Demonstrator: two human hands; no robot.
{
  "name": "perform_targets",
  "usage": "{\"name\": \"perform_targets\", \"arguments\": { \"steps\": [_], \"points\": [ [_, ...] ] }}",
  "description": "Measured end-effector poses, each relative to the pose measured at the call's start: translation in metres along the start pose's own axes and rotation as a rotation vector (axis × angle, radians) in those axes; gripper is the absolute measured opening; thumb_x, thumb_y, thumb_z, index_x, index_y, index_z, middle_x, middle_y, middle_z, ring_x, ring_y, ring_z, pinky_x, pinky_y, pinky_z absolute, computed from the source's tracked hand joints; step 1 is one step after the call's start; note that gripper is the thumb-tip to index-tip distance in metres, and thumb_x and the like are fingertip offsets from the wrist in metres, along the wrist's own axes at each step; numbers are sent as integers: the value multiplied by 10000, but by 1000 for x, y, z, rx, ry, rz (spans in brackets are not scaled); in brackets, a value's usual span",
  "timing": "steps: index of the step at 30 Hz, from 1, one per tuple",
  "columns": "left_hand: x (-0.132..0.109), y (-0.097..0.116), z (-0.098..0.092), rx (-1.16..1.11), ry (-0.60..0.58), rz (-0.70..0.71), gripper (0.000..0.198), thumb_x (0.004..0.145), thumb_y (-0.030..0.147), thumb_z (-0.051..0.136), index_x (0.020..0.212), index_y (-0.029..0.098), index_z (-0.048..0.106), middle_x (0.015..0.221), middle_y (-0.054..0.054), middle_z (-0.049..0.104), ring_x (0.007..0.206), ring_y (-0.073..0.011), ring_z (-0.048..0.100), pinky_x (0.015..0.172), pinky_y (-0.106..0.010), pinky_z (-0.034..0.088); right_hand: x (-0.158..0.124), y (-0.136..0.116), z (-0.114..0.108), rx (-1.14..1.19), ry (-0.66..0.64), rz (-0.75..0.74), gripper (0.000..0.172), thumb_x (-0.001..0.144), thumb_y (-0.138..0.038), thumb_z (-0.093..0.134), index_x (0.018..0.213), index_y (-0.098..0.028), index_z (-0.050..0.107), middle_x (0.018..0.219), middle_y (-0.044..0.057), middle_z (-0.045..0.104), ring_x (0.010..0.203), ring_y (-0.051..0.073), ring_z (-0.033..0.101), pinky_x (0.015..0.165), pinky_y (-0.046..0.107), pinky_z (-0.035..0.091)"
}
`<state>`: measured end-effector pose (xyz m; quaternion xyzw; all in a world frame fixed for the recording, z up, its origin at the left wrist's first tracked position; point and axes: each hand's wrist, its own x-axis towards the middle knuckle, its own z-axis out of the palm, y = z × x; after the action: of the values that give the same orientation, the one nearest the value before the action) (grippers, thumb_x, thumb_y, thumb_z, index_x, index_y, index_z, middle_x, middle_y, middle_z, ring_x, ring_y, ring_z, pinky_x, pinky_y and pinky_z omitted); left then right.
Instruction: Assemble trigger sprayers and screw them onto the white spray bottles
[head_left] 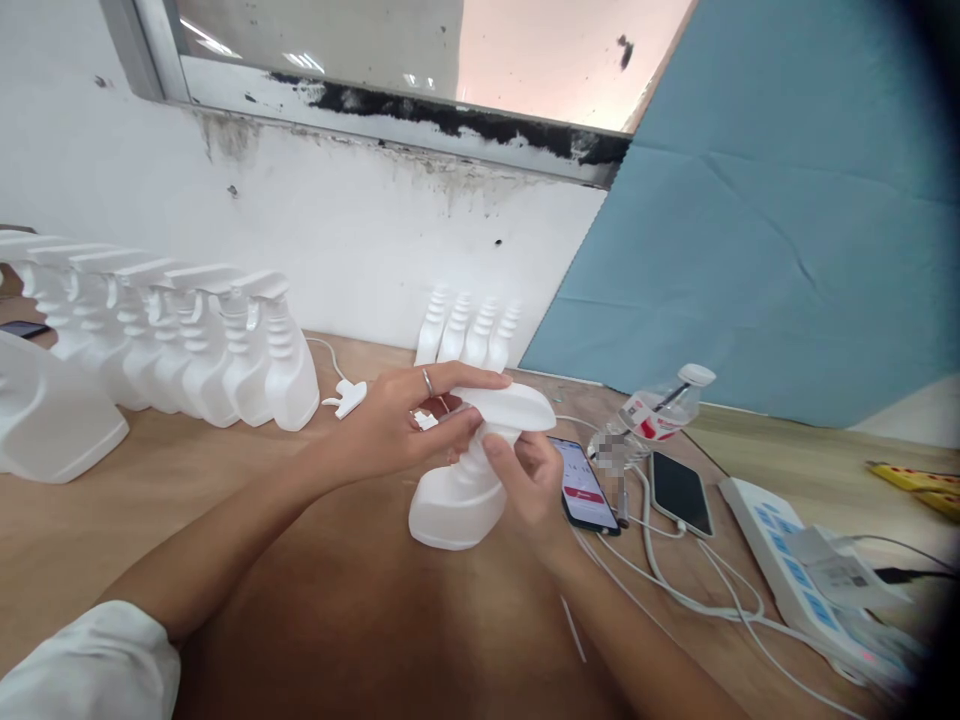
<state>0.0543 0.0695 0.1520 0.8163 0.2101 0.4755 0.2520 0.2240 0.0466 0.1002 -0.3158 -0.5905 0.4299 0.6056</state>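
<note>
A white plastic spray bottle [459, 500] stands tilted on the wooden table [315, 610], with a white trigger head [510, 405] on its neck. My left hand [397, 420], a ring on one finger, is closed over the trigger head from the left. My right hand [529, 475] grips the ribbed neck just below the head, fingers wrapped round it. A loose white trigger part [345, 397] lies on the table behind my left hand.
A row of several finished spray bottles [195, 345] lines the left side. Several headless bottles [469, 330] stand against the wall. Right of my hands lie two phones [585, 487] [681, 492], a water bottle [656, 412], white cables and a power strip [795, 560].
</note>
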Motion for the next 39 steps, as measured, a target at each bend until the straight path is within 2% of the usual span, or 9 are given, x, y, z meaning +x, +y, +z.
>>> {"name": "perform_targets", "arguments": {
  "steps": [9, 13, 17, 20, 24, 27, 31, 36, 39],
  "points": [
    [-1, 0, 0, -15, -4, 3, 307, 874, 146, 575, 1170, 210, 622, 970, -17, 692, 711, -84, 662, 671, -182, 550, -5, 4, -5, 6, -25, -29, 328, 873, -458, 591, 1028, -169, 590, 870, 81, 717, 739, 205, 693, 611, 301, 541],
    [-2, 0, -2, 27, 14, -5, 305, 864, 152, 593, 1153, 241, 635, 894, 9, 685, 696, -80, 655, 640, -164, 535, -2, -2, 2, -35, -8, -62, 265, 856, -407, 635, 960, -171, 574, 804, 63, 713, 718, 194, 684, 617, 296, 538],
    [-1, -1, -1, -19, -9, -48, 286, 881, 206, 589, 1161, 247, 625, 981, -15, 667, 745, -99, 654, 671, -193, 543, 3, -4, 1, -51, -12, -2, 314, 819, -424, 671, 982, -174, 573, 772, 50, 705, 678, 189, 672, 606, 299, 537],
    [-9, -5, 8, -139, 61, -127, 409, 881, 248, 601, 1279, 282, 517, 1076, -39, 618, 837, -128, 646, 729, -235, 548, 7, -2, -10, -101, -34, 20, 455, 735, -414, 752, 1086, -195, 564, 862, 42, 703, 759, 196, 668, 680, 314, 544],
    [-39, -25, 29, -311, 182, -246, 503, 897, 296, 590, 1347, 317, 367, 1129, -60, 570, 991, -169, 605, 857, -319, 524, 14, -3, -26, -115, -171, 37, 297, 778, -392, 691, 978, -193, 596, 802, 18, 648, 726, 169, 614, 673, 296, 508],
    [-69, -42, 45, -344, 44, -349, 475, 898, 331, 581, 1326, 319, 376, 1180, -71, 564, 1041, -208, 591, 920, -396, 503, 18, -7, -30, -85, -303, 82, 210, 790, -356, 657, 914, -192, 615, 766, 8, 609, 699, 156, 583, 664, 289, 492],
    [-95, -54, 58, -263, -177, -434, 439, 872, 336, 604, 1276, 380, 439, 1243, -19, 584, 1135, -263, 564, 985, -462, 476, 19, -11, -28, -35, -361, 74, 190, 780, -380, 646, 834, -199, 622, 810, 26, 629, 780, 189, 613, 723, 327, 509],
    [-103, -53, 61, -214, -195, -439, 400, 867, 323, 585, 1242, 368, 453, 1164, -15, 640, 1096, -267, 603, 931, -437, 522, 12, -13, -28, -134, -331, 80, 272, 800, -468, 641, 875, -206, 636, 815, 31, 647, 840, 206, 630, 781, 354, 523],
    [-114, -49, 52, -78, -199, -388, 360, 826, 332, 619, 1155, 338, 474, 1058, -24, 665, 963, -255, 646, 825, -393, 557, 6, -12, -27, -221, -397, 69, 384, 793, -526, 651, 1009, -209, 634, 892, 45, 663, 901, 212, 633, 839, 369, 520]
  ]
}}
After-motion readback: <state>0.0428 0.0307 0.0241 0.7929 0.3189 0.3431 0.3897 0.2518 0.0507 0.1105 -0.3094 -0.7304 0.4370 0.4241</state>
